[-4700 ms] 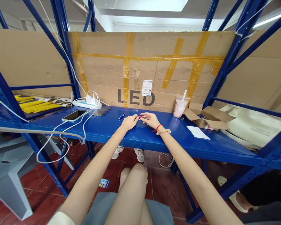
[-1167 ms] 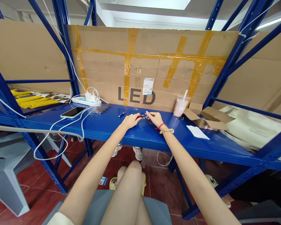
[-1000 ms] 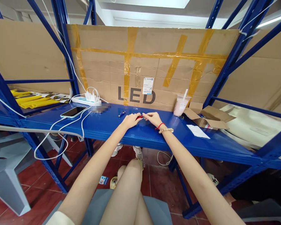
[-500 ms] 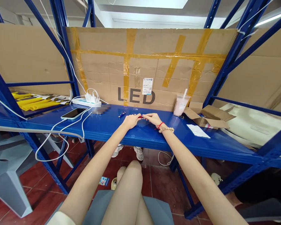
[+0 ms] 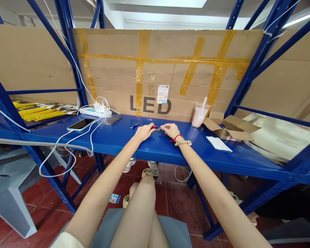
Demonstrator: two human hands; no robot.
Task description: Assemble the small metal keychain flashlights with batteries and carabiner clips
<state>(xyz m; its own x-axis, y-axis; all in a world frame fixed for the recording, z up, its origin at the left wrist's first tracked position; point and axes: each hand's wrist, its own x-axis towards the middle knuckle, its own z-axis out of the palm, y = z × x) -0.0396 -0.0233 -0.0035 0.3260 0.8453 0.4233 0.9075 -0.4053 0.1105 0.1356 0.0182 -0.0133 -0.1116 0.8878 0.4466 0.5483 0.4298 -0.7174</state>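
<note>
Over the blue shelf top point(image 5: 113, 137), my left hand point(image 5: 144, 132) is closed on a small red object with shiny metal parts point(image 5: 154, 127); it is too small to name. My right hand point(image 5: 171, 130) faces it from the right, its fingers pinched at the metal end. Whether those fingers hold a separate piece cannot be made out. To the left of my left hand lies a small dark blue and silver item point(image 5: 134, 126), untouched.
Left are a phone point(image 5: 81, 124), a power strip point(image 5: 95, 112) and white cables. Right stand a pink drink cup point(image 5: 199, 115), a white paper point(image 5: 218, 144) and an open carton point(image 5: 232, 129). Taped cardboard point(image 5: 105, 75) closes the back; blue uprights flank both sides.
My hands have drawn slightly apart, and shiny metal now shows between them beside the red object. Below the shelf, a foot in a light-coloured shoe has come into view by my knee.
</note>
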